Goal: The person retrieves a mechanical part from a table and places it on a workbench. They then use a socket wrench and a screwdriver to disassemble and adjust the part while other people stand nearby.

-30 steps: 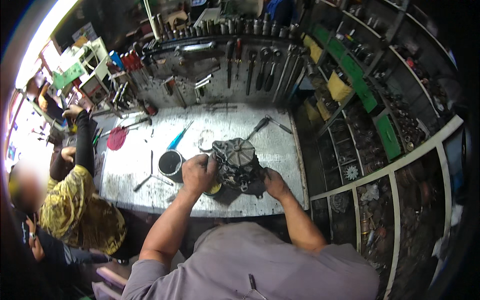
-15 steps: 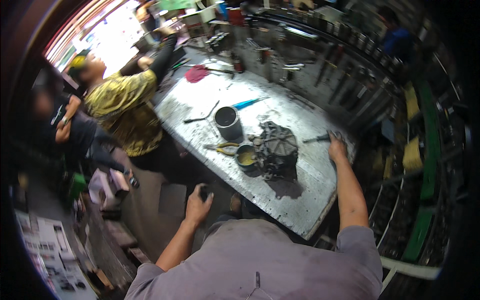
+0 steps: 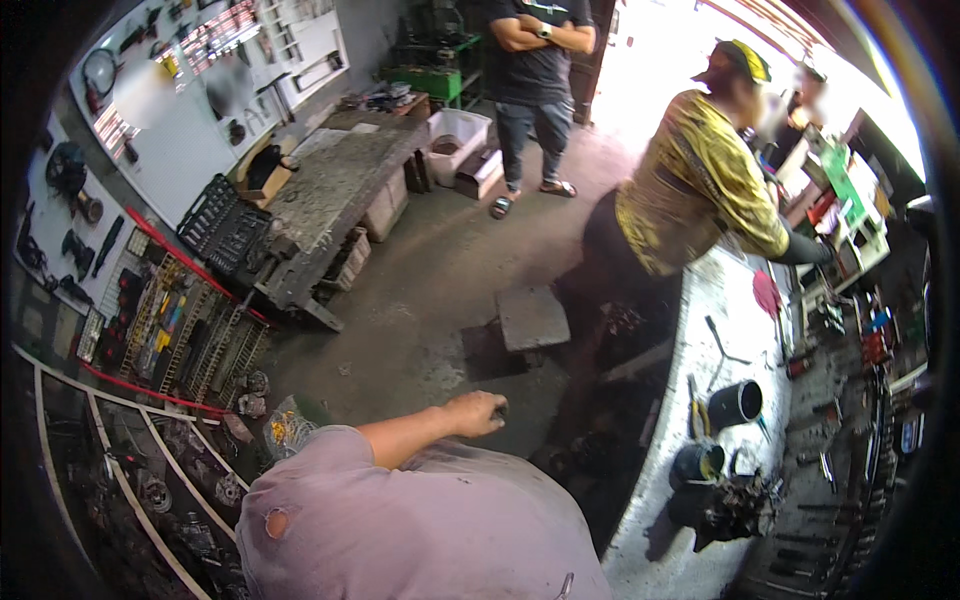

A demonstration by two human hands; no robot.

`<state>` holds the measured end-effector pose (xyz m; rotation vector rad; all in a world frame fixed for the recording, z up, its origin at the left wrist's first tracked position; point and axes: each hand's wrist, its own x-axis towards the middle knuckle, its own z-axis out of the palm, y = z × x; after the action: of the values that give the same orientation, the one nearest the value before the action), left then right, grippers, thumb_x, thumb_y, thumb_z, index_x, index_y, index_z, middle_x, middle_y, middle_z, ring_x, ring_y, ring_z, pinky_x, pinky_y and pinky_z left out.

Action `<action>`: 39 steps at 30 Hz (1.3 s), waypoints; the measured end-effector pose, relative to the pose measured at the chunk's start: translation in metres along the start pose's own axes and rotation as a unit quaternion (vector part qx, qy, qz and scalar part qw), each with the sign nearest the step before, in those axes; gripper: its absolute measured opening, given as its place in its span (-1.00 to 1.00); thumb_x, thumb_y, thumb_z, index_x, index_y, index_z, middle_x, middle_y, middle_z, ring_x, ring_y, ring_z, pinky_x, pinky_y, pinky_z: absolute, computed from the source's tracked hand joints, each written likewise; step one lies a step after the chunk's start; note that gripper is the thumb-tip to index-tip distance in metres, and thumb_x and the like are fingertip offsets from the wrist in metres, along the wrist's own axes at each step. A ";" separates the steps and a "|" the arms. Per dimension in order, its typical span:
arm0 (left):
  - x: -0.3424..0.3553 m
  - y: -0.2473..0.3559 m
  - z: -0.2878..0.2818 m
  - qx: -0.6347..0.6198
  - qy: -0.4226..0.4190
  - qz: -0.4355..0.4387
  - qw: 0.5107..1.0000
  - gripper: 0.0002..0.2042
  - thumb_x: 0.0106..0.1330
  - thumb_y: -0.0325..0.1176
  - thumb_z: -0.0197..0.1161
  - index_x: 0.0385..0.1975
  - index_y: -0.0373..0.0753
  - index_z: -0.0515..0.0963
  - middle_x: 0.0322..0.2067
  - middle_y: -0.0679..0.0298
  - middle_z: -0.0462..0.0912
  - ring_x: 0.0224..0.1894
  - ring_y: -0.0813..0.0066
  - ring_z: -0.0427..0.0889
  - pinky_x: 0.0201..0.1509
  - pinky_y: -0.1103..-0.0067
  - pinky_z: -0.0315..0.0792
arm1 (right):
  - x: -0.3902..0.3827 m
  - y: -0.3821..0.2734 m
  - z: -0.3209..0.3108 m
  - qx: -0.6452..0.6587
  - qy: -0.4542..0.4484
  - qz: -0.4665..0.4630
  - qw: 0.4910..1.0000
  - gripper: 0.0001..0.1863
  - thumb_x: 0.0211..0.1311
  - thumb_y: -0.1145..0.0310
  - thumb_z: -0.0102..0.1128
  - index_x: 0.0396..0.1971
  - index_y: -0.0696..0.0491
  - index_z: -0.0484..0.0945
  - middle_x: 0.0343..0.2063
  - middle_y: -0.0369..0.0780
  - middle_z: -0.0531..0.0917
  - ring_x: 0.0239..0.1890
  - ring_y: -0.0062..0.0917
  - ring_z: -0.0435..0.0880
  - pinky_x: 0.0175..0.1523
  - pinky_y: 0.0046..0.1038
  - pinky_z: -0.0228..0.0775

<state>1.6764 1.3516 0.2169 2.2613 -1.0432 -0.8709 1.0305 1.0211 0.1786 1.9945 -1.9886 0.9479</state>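
My left hand (image 3: pixel 478 413) is held out over the floor, its fingers curled around a small dark object that I cannot make out. My right hand is out of view. To the right stands a metal-topped workbench (image 3: pixel 640 545). On it lies a black, greasy machine part (image 3: pixel 740 508), beside a round can (image 3: pixel 697 463) with something yellowish in it. Behind these are a dark cylindrical container (image 3: pixel 735 403), yellow-handled pliers (image 3: pixel 699 412) and a thin branched wrench (image 3: pixel 722 343). My left hand touches none of these.
A co-worker in a yellow patterned shirt (image 3: pixel 670 190) leans over the bench's far end; another person (image 3: pixel 545 80) stands with arms crossed. A low stool (image 3: pixel 533 317) is on the floor ahead. At left are a wooden bench (image 3: pixel 345 185), an open socket set (image 3: pixel 225 225) and wire racks (image 3: pixel 175 320).
My view has swung left, so the bench now sits at the right. My right hand, which was by a dark-handled tool on the bench, has left the picture. My left hand stays closed.
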 end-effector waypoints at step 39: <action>-0.099 -0.355 -0.456 -0.206 0.170 -0.178 0.947 -0.46 0.48 -0.11 0.33 0.32 -0.32 0.50 0.10 -0.06 0.72 0.18 0.20 0.66 0.33 0.33 0.45 | -0.352 -1.159 0.017 0.264 -0.915 -0.283 0.110 -0.51 0.54 0.04 0.21 0.21 0.11 0.60 -0.23 -0.31 0.70 -0.20 -0.63 0.60 -0.11 -0.48 0.54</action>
<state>2.1246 1.7135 0.3228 2.1536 -0.2690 -0.7151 2.1635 1.4183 0.3356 -1.2885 -0.2744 0.9522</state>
